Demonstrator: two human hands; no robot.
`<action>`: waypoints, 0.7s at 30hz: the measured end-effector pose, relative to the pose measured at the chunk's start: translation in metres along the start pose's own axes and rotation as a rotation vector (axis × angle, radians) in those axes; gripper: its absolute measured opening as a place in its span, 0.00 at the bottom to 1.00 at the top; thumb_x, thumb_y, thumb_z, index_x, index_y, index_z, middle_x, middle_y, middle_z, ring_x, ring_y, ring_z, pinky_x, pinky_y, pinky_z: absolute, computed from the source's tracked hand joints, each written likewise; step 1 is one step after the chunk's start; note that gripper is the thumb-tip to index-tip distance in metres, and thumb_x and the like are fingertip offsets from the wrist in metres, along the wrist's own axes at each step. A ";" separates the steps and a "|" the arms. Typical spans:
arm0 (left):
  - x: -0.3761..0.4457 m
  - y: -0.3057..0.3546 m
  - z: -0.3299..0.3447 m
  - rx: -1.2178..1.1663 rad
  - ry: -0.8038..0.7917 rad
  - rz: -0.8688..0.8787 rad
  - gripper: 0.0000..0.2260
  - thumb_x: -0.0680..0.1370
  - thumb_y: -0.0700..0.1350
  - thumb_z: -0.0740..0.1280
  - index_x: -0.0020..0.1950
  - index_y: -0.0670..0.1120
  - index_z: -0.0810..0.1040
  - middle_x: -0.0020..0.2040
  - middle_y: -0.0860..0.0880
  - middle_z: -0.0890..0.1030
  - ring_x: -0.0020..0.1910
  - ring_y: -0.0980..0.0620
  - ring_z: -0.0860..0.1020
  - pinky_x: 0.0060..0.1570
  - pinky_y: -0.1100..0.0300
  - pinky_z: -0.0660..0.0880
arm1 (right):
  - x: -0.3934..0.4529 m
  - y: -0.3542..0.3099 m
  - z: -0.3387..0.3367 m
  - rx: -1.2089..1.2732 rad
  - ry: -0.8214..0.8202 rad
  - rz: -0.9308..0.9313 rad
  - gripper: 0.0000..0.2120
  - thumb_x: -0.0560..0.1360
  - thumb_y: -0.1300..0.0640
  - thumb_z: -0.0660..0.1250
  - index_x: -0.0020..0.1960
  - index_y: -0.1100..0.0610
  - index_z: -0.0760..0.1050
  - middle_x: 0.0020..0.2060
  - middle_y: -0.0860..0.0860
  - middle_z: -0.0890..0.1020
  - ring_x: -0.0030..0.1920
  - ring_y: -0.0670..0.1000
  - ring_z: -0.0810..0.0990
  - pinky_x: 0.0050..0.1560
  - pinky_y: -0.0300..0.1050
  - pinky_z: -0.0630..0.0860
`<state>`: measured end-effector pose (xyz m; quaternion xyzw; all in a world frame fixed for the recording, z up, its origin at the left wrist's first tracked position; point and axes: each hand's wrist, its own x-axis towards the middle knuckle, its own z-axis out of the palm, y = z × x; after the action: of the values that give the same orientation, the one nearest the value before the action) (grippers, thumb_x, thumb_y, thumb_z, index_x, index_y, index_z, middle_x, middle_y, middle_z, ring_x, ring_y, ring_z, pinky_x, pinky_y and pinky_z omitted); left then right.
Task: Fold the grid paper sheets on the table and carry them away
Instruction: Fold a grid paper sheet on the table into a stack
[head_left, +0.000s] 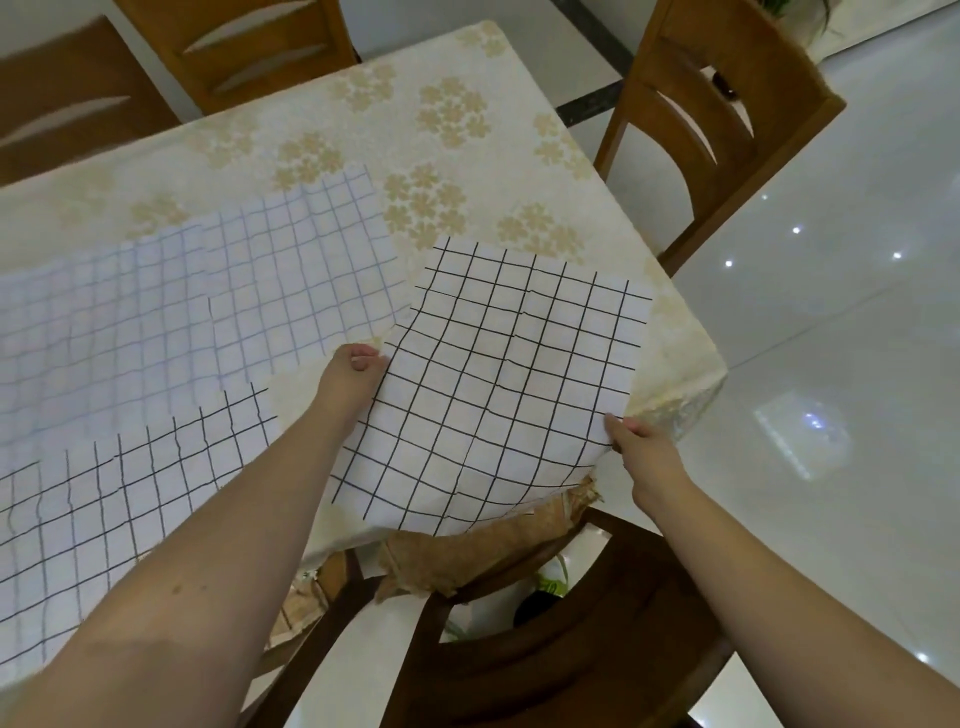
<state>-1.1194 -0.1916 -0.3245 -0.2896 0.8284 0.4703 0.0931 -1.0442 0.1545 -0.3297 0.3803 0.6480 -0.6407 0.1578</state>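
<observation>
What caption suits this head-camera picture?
Both hands, left and right, lift a black-grid sheet off the table.

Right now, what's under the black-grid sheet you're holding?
Under the black-grid sheet, which both hands pinch, the floral tablecloth shows round its far end and a chair below its near end. Whatever lies directly beneath is covered.

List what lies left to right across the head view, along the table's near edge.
Dark-lined sheet flat on the table → left hand → held grid sheet → right hand → floor.
</observation>
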 end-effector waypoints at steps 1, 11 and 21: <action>-0.002 -0.002 -0.002 -0.058 -0.023 0.001 0.16 0.74 0.54 0.69 0.59 0.50 0.73 0.50 0.50 0.79 0.49 0.50 0.77 0.50 0.57 0.73 | -0.003 -0.002 0.000 0.016 -0.007 0.001 0.12 0.78 0.57 0.67 0.36 0.54 0.70 0.34 0.48 0.74 0.39 0.47 0.73 0.34 0.33 0.70; -0.024 -0.012 -0.041 -0.233 -0.094 0.035 0.13 0.76 0.44 0.71 0.59 0.56 0.77 0.33 0.58 0.74 0.37 0.58 0.74 0.41 0.64 0.70 | -0.033 -0.006 -0.007 0.048 -0.068 -0.110 0.12 0.77 0.55 0.68 0.35 0.53 0.72 0.35 0.51 0.74 0.43 0.51 0.73 0.50 0.48 0.69; -0.071 -0.023 -0.120 -0.364 -0.210 0.146 0.18 0.76 0.38 0.70 0.65 0.49 0.77 0.32 0.58 0.76 0.46 0.55 0.78 0.59 0.57 0.74 | -0.093 -0.016 -0.004 0.106 -0.125 -0.316 0.02 0.75 0.58 0.69 0.45 0.57 0.79 0.41 0.54 0.80 0.45 0.52 0.78 0.51 0.47 0.72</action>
<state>-1.0345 -0.2726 -0.2457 -0.1902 0.7345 0.6450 0.0909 -0.9927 0.1334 -0.2538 0.2407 0.6539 -0.7133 0.0748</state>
